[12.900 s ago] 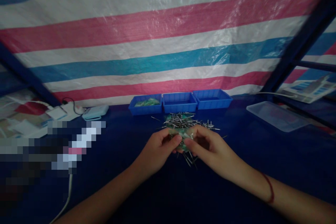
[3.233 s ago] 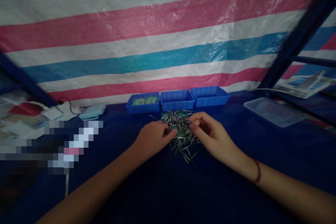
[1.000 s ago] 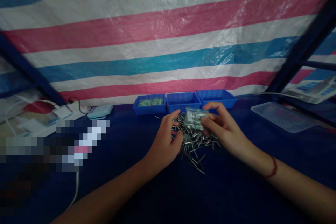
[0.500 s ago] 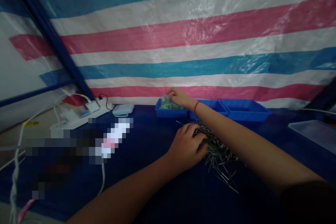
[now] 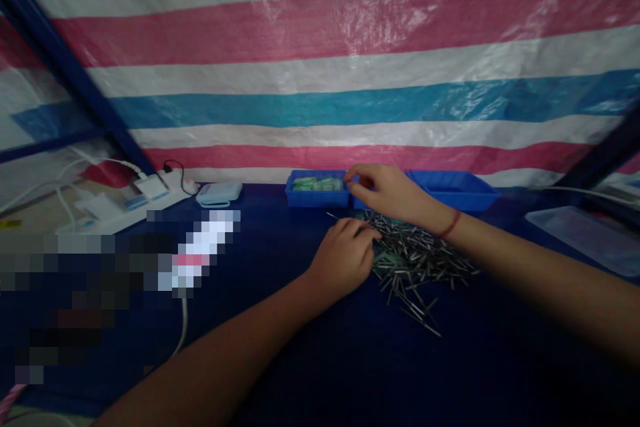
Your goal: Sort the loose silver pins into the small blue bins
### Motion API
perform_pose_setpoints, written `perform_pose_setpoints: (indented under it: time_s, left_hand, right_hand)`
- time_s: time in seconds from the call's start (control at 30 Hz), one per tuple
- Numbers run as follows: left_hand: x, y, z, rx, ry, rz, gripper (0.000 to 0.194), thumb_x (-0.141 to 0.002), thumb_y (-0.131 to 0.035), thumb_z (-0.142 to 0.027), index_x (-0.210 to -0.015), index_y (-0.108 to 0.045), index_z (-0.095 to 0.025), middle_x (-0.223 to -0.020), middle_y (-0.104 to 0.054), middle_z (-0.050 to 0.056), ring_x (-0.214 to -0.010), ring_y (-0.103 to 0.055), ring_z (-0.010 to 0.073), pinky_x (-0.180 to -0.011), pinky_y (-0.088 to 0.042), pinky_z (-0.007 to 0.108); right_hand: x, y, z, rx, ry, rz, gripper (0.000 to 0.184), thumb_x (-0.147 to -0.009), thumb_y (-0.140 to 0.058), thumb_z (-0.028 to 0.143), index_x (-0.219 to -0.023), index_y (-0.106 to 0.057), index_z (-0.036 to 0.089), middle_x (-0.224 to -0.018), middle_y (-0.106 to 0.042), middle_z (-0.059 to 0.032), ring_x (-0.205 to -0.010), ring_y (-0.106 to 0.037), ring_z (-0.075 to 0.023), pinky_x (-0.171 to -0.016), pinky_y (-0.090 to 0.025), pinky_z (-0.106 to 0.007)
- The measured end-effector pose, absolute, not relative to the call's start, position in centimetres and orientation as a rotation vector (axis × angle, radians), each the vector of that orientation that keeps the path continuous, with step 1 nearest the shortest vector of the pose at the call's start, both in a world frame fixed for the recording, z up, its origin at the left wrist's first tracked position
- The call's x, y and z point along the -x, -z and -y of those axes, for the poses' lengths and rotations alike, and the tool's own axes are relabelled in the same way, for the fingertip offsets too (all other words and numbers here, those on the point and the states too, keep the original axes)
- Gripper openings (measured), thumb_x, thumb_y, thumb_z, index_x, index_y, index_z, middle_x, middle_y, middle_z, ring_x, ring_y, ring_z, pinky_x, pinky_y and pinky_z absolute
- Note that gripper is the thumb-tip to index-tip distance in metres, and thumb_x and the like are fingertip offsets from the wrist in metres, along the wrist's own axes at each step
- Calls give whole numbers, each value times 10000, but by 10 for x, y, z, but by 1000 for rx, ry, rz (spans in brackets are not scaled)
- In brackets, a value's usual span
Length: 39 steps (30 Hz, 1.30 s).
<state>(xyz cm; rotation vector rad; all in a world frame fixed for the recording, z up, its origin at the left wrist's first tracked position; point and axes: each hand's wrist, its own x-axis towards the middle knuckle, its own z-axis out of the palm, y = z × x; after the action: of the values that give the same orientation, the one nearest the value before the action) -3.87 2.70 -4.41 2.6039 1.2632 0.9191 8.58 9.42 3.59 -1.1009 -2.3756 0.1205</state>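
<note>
A heap of thin metal rods or pins (image 5: pixel 420 250) lies on the dark blue table. My left hand (image 5: pixel 344 255) rests at the heap's left edge with fingers curled in; whatever they hold, if anything, is hidden. Above the row of blue bins, my right hand (image 5: pixel 385 188) hovers with thumb and fingers curved apart, nothing visible between them. Just left of its fingertips stands a blue bin (image 5: pixel 317 200) containing green and clear small packets (image 5: pixel 320 183). The middle blue bin (image 5: pixel 358 203) is mostly covered by my right hand.
Another blue bin (image 5: pixel 455 192) stands on the right. A clear plastic lid or tray (image 5: pixel 583 237) lies at far right. On the left are a light blue case (image 5: pixel 220 194), a white power strip (image 5: pixel 135 210) and cables. A striped plastic sheet (image 5: pixel 320 107) hangs behind.
My right hand has left the packet bin, moving right and toward me; the clear packet it held is gone from its fingers. My left hand's fingers have drawn closer together. The view has shifted slightly.
</note>
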Motion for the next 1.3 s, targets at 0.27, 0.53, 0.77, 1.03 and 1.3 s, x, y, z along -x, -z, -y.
perform_pose_setpoints:
  time_s: [0.27,0.53,0.77,1.03,1.3]
  left_hand:
    - [32,39,-28,-2463,-957,-1506,172,-816,-483,-161,-878,-643,-173,-926,-622,58,-940,-523,223,-863,-424,389]
    - [23,37,-17,-2431,-691,-1674,259,-836,-525,-371,-935,-659,-173,-902,-566,71,-865,-523,228,-816,-425,400]
    - [21,35,-20,-2490,-553,-1589,197,-868,-504,-318,-894,-654,-193,-902,-584,53,-860,-528,213,-781,-421,361]
    - [28,23,-17,-2583,-396,-1464,231,-872,-496,-374,-993,-637,-236,-989,-613,35,-904,-533,233,-752,-399,367]
    - [38,21,-19,-2641,-281,-1292,315,-842,-546,-421,-1097,-602,-245,-1084,-580,40,-962,-523,233,-789,-370,360]
  right_hand:
    - [-167,5,-14,883,-245,2667,197,-833,-530,294,-963,-637,192,-909,-602,-68,-866,-552,-197,-764,-439,-342]
    - [-167,20,0,814,-39,2676,314,-834,-557,373,-1093,-622,207,-1010,-604,-78,-979,-488,-234,-840,-380,-393]
    - [-167,23,2,871,-10,2656,201,-880,-474,209,-1014,-624,193,-956,-606,-64,-929,-498,-209,-801,-362,-357]
    - [-167,20,4,896,-37,2636,118,-821,-506,163,-865,-615,175,-904,-613,-58,-881,-498,-204,-768,-361,-339]
    - [-165,24,1,890,-26,2634,184,-884,-480,250,-980,-616,173,-928,-612,-67,-884,-515,-200,-782,-375,-344]
